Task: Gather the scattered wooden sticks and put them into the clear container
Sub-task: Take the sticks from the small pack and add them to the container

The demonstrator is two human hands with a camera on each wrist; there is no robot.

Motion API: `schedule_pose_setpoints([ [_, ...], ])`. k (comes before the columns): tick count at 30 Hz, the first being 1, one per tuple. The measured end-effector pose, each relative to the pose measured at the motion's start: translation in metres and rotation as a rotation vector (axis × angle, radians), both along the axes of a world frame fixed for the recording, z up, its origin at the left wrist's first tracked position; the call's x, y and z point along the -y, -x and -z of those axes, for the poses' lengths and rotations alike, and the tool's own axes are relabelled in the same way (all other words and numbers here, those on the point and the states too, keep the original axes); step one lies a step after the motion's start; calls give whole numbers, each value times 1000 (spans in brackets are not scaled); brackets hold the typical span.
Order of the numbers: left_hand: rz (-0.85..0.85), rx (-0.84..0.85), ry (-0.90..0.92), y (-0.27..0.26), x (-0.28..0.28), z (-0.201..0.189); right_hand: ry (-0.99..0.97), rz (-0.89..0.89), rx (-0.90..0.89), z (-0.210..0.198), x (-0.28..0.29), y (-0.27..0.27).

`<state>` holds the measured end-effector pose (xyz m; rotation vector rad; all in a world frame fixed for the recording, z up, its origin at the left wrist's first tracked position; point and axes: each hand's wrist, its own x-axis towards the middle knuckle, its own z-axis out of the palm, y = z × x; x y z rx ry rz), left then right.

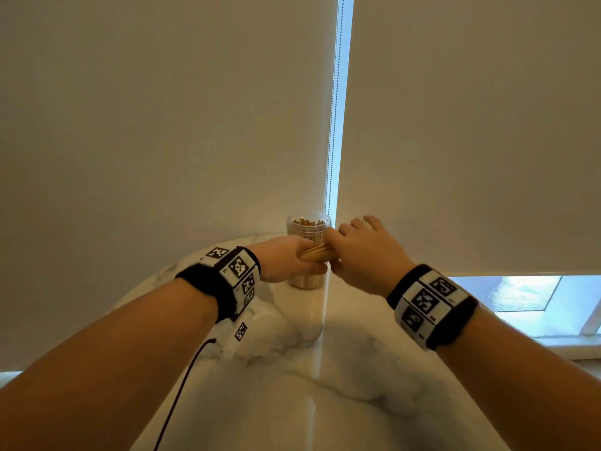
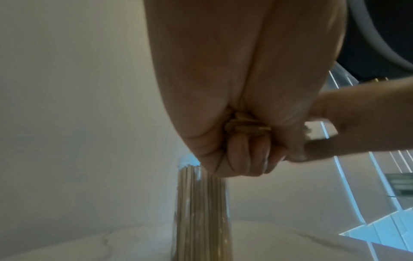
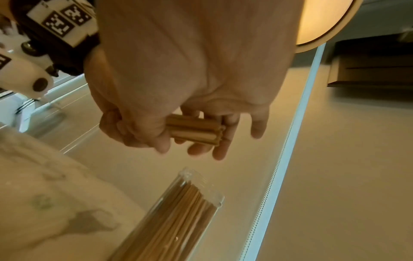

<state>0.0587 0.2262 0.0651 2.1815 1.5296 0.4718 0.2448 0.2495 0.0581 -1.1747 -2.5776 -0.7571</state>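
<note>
Marble table [image 1: 325, 402]; clear container [image 1: 308, 229] upright beside roller blinds [image 1: 162, 125].

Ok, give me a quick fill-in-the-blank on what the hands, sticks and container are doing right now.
1. The bundle of wooden sticks is gripped in the ____ hand's fist.
2. The right hand touches the bundle's free end with ____ fingers.
3. The clear container stands ____ on the marble table.
4. Its lid is off, and it already holds many ____.

Missing words: left; straight; upright; sticks
</note>
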Motion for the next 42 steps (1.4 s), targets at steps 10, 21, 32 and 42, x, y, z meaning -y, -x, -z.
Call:
schedule_pose_setpoints([
  [10, -313, 582, -77, 51, -81, -3, 167, 295, 15, -72, -101, 0],
  [21, -295, 486, 72, 31, -136, 40, -18, 433, 562, -81, -135, 64],
  [32, -289, 524, 80, 35, -130, 42, -269, 268, 933, -87, -130, 114],
  [42, -305, 546, 99, 36, -131, 43, 205, 332, 750, -93, -130, 127],
])
